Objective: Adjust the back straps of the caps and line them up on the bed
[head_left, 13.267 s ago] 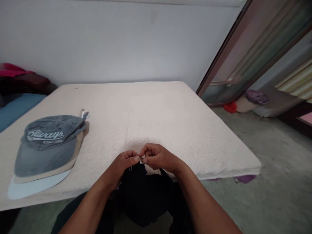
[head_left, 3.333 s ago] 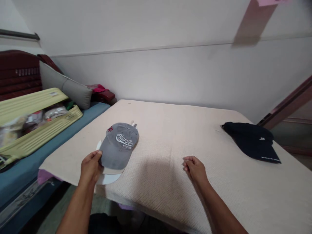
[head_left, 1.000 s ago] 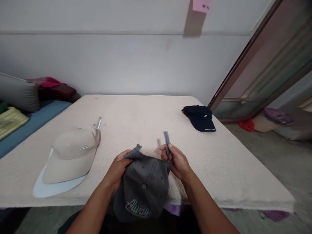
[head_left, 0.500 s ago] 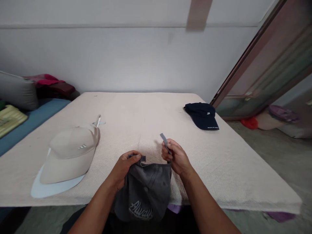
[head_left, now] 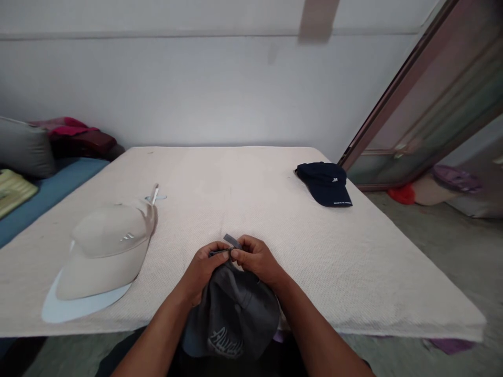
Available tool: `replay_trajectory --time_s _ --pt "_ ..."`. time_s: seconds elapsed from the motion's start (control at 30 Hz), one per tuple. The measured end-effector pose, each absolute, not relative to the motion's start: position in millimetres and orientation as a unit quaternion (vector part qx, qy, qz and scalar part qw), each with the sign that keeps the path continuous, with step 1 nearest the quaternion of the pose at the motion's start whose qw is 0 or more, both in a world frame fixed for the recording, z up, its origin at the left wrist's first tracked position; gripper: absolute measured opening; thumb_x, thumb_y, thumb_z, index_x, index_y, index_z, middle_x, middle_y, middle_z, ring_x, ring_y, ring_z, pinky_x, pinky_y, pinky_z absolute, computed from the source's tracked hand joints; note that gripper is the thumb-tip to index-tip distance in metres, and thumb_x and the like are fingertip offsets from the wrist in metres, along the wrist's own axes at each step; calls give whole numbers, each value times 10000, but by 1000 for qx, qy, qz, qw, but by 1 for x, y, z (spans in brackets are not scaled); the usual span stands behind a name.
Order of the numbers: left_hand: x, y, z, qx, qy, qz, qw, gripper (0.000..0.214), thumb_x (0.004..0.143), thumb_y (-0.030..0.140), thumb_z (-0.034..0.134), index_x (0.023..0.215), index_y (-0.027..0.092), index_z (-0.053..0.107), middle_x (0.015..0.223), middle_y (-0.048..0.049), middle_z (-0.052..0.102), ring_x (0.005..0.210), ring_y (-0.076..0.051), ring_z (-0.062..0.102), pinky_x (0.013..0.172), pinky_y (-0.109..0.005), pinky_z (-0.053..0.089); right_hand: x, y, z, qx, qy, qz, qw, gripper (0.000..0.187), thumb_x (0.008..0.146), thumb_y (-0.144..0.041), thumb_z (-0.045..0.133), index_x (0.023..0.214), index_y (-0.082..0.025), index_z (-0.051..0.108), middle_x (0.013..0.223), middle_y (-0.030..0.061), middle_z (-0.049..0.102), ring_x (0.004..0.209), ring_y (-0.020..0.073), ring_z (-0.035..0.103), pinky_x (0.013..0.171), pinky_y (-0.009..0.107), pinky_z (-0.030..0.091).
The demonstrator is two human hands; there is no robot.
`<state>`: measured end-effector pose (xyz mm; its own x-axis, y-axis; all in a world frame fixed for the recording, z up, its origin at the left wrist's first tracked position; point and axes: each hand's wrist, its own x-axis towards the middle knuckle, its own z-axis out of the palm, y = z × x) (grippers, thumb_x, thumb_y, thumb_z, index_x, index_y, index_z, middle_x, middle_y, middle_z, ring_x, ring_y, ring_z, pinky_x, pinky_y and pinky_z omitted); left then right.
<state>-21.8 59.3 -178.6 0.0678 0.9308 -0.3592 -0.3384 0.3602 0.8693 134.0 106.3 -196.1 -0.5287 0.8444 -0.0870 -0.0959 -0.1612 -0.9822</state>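
Note:
A dark grey cap (head_left: 239, 314) with pale lettering hangs from my two hands at the table's front edge, its back opening upward. My left hand (head_left: 206, 267) pinches the cap's rim at the buckle side of the rear closure. My right hand (head_left: 257, 259) is closed on the grey adjuster strap (head_left: 231, 241), whose free end sticks up between the hands. Both thumbs nearly meet at the closure, and the fingers hide how strap and buckle sit together.
On the left of the cloth-covered table (head_left: 220, 188) lies a beige cap (head_left: 108, 241) over a pale blue brim. A navy cap (head_left: 324, 183) rests at the far right. A grey cushion (head_left: 25, 149) is beyond the left edge, and a white wall (head_left: 196, 89) stands behind.
My right hand has moved left with the strap, from apart to against my left hand at the closure. The cap's back opening has been drawn together.

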Motion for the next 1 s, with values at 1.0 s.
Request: replay_trajectory --time_s 1.0 --pt "-27 64 -180 220 439 534 688 108 686 171 674 786 140 647 708 0 635 593 -102 573 588 -221 441 128 114 -200 -297 -419 785 347 284 783 -436 600 737 -159 558 568 -47 482 381 31 270 375 192 155"
